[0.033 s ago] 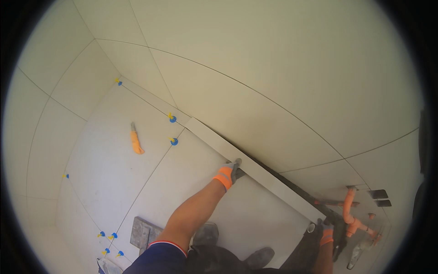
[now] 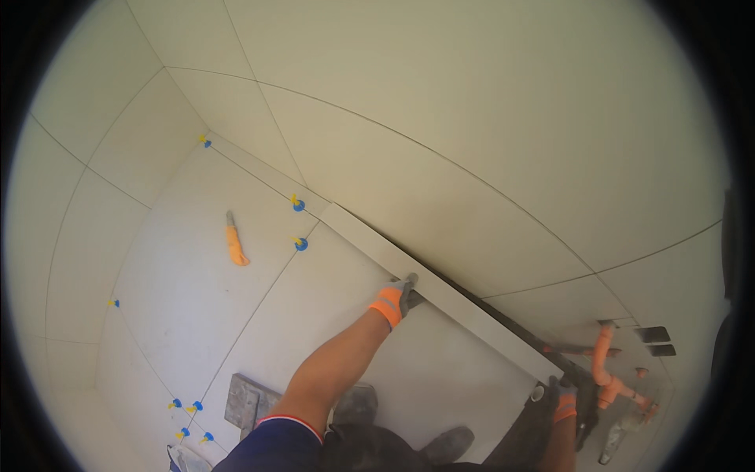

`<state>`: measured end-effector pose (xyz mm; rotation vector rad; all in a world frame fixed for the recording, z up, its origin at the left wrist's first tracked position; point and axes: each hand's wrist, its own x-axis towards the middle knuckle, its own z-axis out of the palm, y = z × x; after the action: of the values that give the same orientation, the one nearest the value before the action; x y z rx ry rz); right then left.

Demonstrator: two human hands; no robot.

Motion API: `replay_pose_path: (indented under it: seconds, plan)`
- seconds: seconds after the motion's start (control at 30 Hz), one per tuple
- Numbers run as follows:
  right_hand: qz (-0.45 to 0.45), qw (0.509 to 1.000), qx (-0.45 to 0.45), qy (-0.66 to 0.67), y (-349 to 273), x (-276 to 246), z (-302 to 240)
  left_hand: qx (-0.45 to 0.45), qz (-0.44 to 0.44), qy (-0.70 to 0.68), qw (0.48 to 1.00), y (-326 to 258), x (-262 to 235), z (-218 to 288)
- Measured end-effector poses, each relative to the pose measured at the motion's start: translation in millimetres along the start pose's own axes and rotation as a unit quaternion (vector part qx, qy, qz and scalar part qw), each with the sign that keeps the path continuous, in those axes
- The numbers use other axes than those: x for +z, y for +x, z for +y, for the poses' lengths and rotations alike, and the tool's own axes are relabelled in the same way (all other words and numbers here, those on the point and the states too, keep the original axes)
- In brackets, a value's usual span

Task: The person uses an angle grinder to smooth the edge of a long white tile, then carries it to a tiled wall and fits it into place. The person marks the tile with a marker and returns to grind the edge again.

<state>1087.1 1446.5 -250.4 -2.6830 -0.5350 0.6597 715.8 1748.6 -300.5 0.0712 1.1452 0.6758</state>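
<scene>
A long, narrow strip of pale tile [image 2: 464, 305] lies slantwise along the foot of the wall, with a dark gap behind it. My left hand [image 2: 406, 294], in a grey glove with an orange cuff, is closed round the strip near its middle, thumb on top and fingers tucked under the near edge. At the strip's right end, my right hand [image 2: 560, 392], gloved the same way, grips the corner. Its fingers are partly hidden. A small pale ring-shaped piece [image 2: 537, 392] sits beside that end, close to my right hand.
Several blue and yellow tile levelling clips [image 2: 299, 204] stand in the floor joints. An orange object with a grey tip [image 2: 235, 242] lies on the floor tiles [image 2: 189, 315]. Orange pipes [image 2: 604, 362] stand at the right wall. A grey-stained block [image 2: 244, 401] is beside my legs.
</scene>
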Motion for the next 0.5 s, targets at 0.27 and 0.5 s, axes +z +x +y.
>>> replay_pose_path:
  seconds: [0.27,0.5]
  plan:
    - [0.013,0.995,-0.095,0.028,41,11,36,0.008,0.0,-0.01,1.0,-5,6,1]
    - [-0.016,0.997,-0.056,0.045,44,10,28,0.001,-0.004,-0.012,1.0,11,4,-2]
